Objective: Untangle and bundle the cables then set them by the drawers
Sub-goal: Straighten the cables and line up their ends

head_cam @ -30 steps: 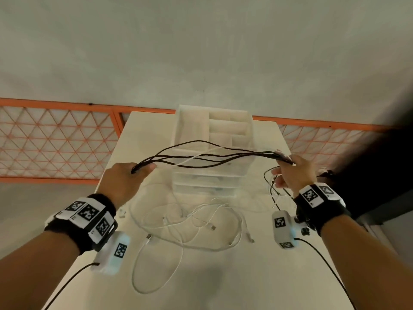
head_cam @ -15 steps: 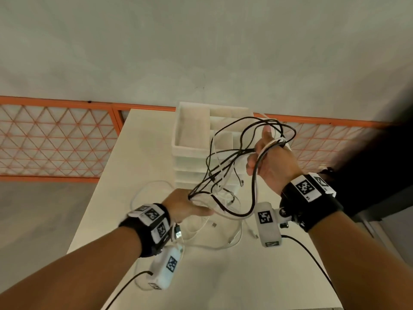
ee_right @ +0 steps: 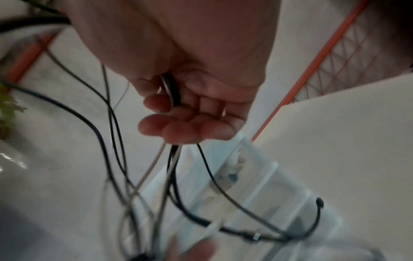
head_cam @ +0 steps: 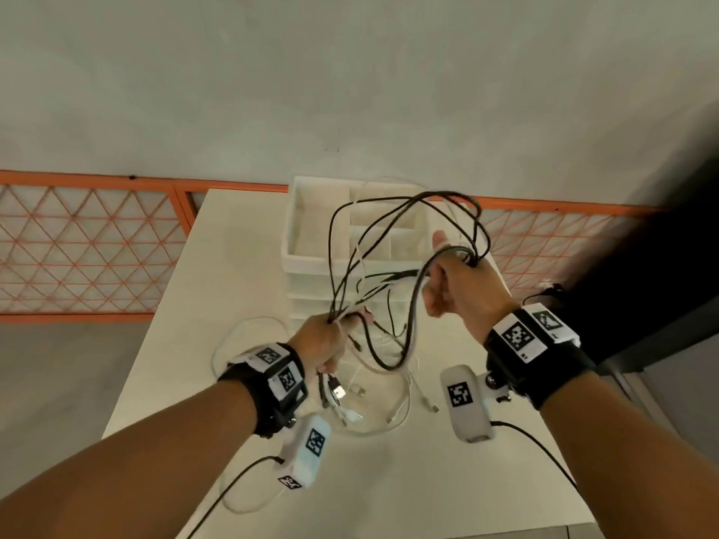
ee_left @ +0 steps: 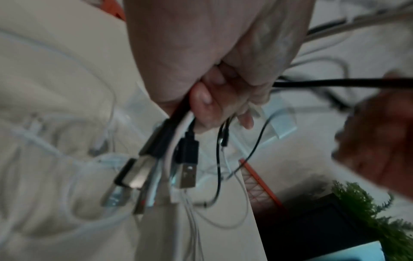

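Both hands hold a bunch of mostly black cables (head_cam: 393, 266) in the air above the table. My left hand (head_cam: 325, 342) grips one end of the bunch, with several USB plugs (ee_left: 186, 169) hanging below its fist. My right hand (head_cam: 457, 284) is higher and to the right, fingers curled round the looped cables (ee_right: 173, 91); the loops arch over the white drawer unit (head_cam: 311, 243). A black loop (head_cam: 389, 363) sags between the hands. More white cables (head_cam: 389, 406) lie tangled on the table under my left hand.
The white table (head_cam: 194, 344) ends at the left and near edges. An orange mesh railing (head_cam: 89, 243) runs behind it. A dark object and a green plant (ee_left: 368, 211) are at the right side of the table.
The hands, spread wide with the cables stretched between them a second ago, came together. The left dropped low toward the table, the right rose, and the cables folded into loops.
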Available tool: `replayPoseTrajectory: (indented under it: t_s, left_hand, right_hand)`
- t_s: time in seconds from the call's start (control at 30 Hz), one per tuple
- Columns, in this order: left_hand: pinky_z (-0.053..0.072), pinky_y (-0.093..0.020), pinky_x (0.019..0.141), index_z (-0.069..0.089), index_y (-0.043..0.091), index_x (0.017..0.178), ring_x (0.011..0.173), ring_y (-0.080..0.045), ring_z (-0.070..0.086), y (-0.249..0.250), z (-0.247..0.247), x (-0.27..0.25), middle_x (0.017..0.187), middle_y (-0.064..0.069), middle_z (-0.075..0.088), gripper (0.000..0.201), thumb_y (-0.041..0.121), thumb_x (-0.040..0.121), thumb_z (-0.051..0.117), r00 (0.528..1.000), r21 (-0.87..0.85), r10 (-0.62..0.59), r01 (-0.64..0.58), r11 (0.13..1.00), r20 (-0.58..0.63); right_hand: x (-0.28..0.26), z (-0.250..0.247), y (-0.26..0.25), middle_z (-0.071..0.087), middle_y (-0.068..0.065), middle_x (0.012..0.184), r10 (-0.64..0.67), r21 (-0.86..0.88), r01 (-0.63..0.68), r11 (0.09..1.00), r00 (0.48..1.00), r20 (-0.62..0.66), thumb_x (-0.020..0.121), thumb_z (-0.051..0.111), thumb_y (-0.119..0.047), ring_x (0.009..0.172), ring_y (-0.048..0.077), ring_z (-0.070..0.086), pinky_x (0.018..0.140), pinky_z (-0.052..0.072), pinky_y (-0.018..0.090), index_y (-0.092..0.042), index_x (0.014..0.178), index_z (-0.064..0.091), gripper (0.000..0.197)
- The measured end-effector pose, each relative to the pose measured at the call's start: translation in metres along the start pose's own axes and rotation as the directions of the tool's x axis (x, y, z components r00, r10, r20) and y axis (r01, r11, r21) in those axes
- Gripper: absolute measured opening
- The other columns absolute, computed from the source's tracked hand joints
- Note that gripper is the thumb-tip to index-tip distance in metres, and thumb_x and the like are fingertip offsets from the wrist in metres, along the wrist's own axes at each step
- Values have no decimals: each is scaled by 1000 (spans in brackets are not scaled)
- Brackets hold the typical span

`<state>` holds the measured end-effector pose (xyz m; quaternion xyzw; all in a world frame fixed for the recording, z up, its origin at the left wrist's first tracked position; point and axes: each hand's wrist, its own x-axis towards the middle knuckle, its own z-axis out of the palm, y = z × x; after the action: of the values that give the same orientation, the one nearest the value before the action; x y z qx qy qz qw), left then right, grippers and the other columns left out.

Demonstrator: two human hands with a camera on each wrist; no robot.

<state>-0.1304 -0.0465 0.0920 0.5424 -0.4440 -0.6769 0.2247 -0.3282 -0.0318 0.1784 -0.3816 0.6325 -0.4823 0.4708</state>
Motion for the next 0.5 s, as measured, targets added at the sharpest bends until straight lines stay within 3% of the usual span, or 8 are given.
replayPoseTrajectory:
  t_s: [0.07, 0.2, 0.33, 0.43, 0.5]
  left_hand:
    - [19, -23, 42, 69, 8, 94, 40, -13, 21, 11, -19, -3, 48, 0, 32, 29, 32, 99, 54, 995, 46, 61, -58, 997, -73]
    - [20, -21, 41, 67, 17, 75, 43, -14, 23, 36, -53, -13, 50, -1, 32, 15, 15, 89, 63, 974, 199, 148, -113, 973, -169]
    - [16, -21, 40, 58, 11, 74, 39, -14, 21, 42, -74, -16, 49, 0, 29, 19, 19, 85, 71, 980, 232, 54, -8, 973, -192]
    - [18, -21, 41, 46, 12, 71, 41, -14, 22, 38, -81, -20, 50, -2, 30, 27, 11, 87, 67, 975, 252, -43, 98, 963, -216]
    - [17, -22, 41, 40, 17, 67, 42, -14, 20, 40, -87, -24, 50, 0, 28, 34, 6, 86, 67, 975, 204, -85, 127, 971, -203]
  right_hand:
    - [8, -17, 13, 57, 12, 50, 50, -132, -54, 990, 998, -33, 98, 54, -53, 43, 24, 51, 49, 41, 29, -10, 57, 54, 59]
    - [28, -44, 49, 54, 5, 45, 179, -181, -207, 961, 971, -160, 93, 67, -45, 36, 19, 45, 46, 37, 26, -6, 82, 68, 40]
    - [38, -38, 81, 59, 9, 53, 268, -124, -288, 949, 950, -158, 95, 67, -28, 41, 22, 48, 49, 42, 26, 2, 110, 70, 33]
    - [42, -29, 90, 68, 13, 70, 279, -98, -295, 951, 949, -148, 93, 66, -9, 43, 25, 57, 50, 44, 28, -2, 104, 62, 13]
    - [47, -25, 101, 70, 12, 69, 381, -197, -400, 895, 915, -130, 91, 66, -3, 42, 27, 63, 46, 44, 28, -3, 92, 54, 12]
